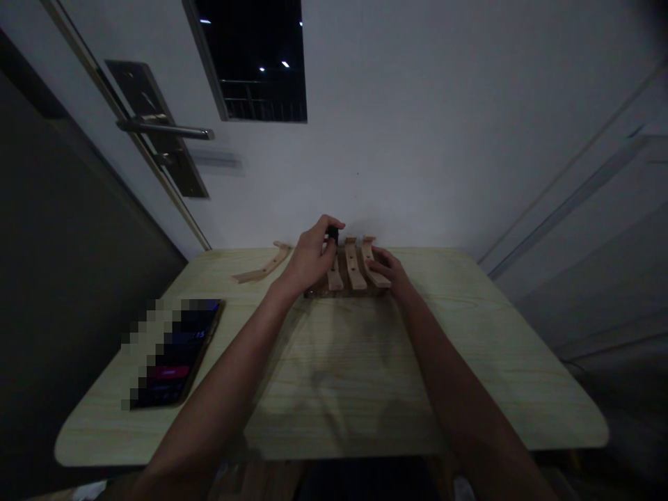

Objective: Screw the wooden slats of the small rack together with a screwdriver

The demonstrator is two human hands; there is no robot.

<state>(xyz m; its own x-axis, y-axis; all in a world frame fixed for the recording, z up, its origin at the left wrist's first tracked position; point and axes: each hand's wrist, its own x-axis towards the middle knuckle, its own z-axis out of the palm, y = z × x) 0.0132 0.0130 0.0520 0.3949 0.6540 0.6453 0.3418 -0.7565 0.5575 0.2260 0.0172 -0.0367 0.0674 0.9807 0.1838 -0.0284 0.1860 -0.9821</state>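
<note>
A small wooden assembly (pixel 355 273) of several curved slats on a dark base stands at the far middle of the table, close to the wall. My left hand (pixel 310 257) is above its left side, fingers pinched on a small black tool (pixel 332 235) held upright over the leftmost slat. My right hand (pixel 389 270) rests on the right side of the assembly, fingers touching the rightmost slat. One loose curved wooden slat (pixel 264 266) lies on the table to the left of my left hand.
The light wooden table (pixel 470 362) stands against a white wall. A phone (pixel 175 351) with its screen lit lies near the table's left edge. A door with a metal lever handle (pixel 164 129) is at the left; a dark window (pixel 255 59) is above.
</note>
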